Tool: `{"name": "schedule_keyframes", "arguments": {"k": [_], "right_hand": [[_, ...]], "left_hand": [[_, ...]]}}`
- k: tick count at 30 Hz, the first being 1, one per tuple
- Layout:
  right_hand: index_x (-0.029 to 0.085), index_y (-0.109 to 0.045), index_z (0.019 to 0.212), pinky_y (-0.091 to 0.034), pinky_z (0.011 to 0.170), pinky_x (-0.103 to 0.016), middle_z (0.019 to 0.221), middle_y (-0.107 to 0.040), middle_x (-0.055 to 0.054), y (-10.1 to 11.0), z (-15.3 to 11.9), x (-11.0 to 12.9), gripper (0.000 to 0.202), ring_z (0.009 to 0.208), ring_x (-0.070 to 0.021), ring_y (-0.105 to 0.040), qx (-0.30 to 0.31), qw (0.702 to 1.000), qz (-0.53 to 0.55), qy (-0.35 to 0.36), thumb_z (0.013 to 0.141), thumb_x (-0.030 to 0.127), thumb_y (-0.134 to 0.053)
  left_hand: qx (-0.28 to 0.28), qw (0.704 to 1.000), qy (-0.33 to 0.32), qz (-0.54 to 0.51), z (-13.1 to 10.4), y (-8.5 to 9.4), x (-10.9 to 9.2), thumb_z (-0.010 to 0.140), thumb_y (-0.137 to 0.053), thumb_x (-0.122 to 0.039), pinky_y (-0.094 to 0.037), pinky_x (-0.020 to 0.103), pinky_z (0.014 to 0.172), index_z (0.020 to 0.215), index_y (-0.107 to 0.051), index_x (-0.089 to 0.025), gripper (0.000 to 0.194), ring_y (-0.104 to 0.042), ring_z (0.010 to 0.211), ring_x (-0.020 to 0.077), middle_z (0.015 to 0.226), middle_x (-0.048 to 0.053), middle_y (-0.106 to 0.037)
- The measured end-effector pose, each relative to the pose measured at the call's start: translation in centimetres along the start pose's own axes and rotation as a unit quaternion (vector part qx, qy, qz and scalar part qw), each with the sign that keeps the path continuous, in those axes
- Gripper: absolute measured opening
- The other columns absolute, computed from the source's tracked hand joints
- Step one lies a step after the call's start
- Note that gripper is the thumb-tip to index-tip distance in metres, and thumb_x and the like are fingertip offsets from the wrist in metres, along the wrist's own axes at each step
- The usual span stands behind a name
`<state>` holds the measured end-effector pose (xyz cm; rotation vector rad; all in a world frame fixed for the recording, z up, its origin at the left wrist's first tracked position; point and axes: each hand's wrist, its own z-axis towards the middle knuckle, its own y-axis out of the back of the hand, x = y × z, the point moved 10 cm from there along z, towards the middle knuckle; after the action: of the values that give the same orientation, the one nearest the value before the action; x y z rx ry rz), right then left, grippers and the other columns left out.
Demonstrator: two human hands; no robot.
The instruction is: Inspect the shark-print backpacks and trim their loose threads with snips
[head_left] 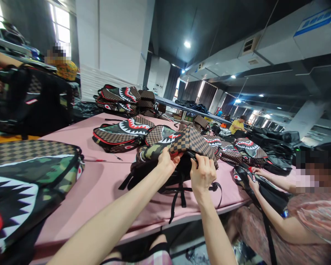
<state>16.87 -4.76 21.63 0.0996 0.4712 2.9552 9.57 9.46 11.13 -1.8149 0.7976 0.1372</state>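
Observation:
In front of me a backpack (194, 138) with brown checks and a camouflage shark-mouth print lies tilted on the pink table (107, 191). Its black straps (174, 206) hang toward the table's front edge. My left hand (167, 162) grips the checked edge of the backpack, thumb on top and fingers underneath. Beside it, my right hand (203, 173) has its fingers bent closed on the dark edge of the same backpack, at the opening. What lies under the right fingertips is mostly hidden.
A large shark-print backpack (57, 158) stands close on the left. More backpacks (121, 134) lie behind mine, some stacked (118, 99). At right a co-worker's hands (255, 180) handle a black bag (273, 191). Another person holds a dark backpack (41, 99) at far left.

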Motion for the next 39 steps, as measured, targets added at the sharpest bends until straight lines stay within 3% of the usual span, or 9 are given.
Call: {"name": "schedule_keyframes", "arguments": {"k": [9, 16, 20, 26, 32, 39], "right_hand": [[0.015, -0.065, 0.089, -0.042, 0.071, -0.029, 0.081, -0.066, -0.006, -1.7, -2.1, -2.5, 0.019, 0.076, -0.0182, -0.055, -0.06, 0.973, 0.157, -0.157, 0.084, 0.031, -0.056], [0.015, -0.066, 0.087, -0.045, 0.075, -0.031, 0.082, -0.067, -0.007, -3.1, -3.2, -2.8, 0.019, 0.077, -0.0178, -0.057, -0.089, 0.945, 0.247, -0.193, 0.082, 0.032, -0.059], [0.016, -0.066, 0.086, -0.046, 0.077, -0.033, 0.083, -0.068, -0.006, -4.2, -3.9, -3.7, 0.02, 0.077, -0.0176, -0.06, -0.067, 0.925, 0.296, -0.227, 0.083, 0.033, -0.057], [0.015, -0.064, 0.093, -0.047, 0.077, -0.033, 0.088, -0.065, -0.008, -2.6, -4.0, -4.3, 0.019, 0.083, -0.018, -0.059, -0.105, 0.933, 0.282, -0.198, 0.081, 0.029, -0.061], [0.015, -0.065, 0.091, -0.046, 0.077, -0.032, 0.083, -0.067, -0.007, -1.3, -3.1, -2.7, 0.013, 0.08, -0.0173, -0.058, -0.106, 0.964, 0.217, -0.113, 0.083, 0.024, -0.06], [0.016, -0.066, 0.088, -0.046, 0.075, -0.032, 0.082, -0.067, -0.007, -1.8, -2.8, -2.4, 0.013, 0.079, -0.0175, -0.058, -0.1, 0.96, 0.229, -0.129, 0.082, 0.026, -0.061]], "left_hand": [[-0.013, 0.999, -0.017, -0.038, -1.1, 0.7, 0.7, 0.089, -0.036, -0.024, -0.045, 0.019, 0.044, 0.069, -0.049, -0.016, 0.025, -0.054, 0.047, 0.0105, 0.056, 0.001, -0.055], [-0.004, 0.999, -0.016, -0.045, -1.8, 0.8, 0.2, 0.088, -0.035, -0.019, -0.045, 0.018, 0.044, 0.066, -0.052, -0.014, 0.028, -0.057, 0.052, 0.0117, 0.057, 0.003, -0.056], [-0.013, 0.998, -0.021, -0.049, -1.6, 1.2, 0.1, 0.088, -0.037, -0.018, -0.045, 0.018, 0.044, 0.067, -0.052, -0.014, 0.026, -0.055, 0.05, 0.0104, 0.058, 0.002, -0.056], [-0.023, 0.998, -0.017, -0.053, -1.5, 1.4, 0.1, 0.088, -0.04, -0.019, -0.044, 0.018, 0.044, 0.07, -0.052, -0.014, 0.022, -0.055, 0.052, 0.0105, 0.062, 0.002, -0.057], [-0.023, 0.998, -0.009, -0.051, -1.8, 1.3, 0.2, 0.09, -0.037, -0.02, -0.044, 0.017, 0.044, 0.069, -0.051, -0.014, 0.025, -0.054, 0.052, 0.0098, 0.062, 0.002, -0.057], [-0.024, 0.998, -0.01, -0.054, -1.7, 1.5, 0.2, 0.089, -0.04, -0.019, -0.045, 0.017, 0.045, 0.073, -0.051, -0.014, 0.02, -0.055, 0.054, 0.0104, 0.063, 0.003, -0.057]]}}
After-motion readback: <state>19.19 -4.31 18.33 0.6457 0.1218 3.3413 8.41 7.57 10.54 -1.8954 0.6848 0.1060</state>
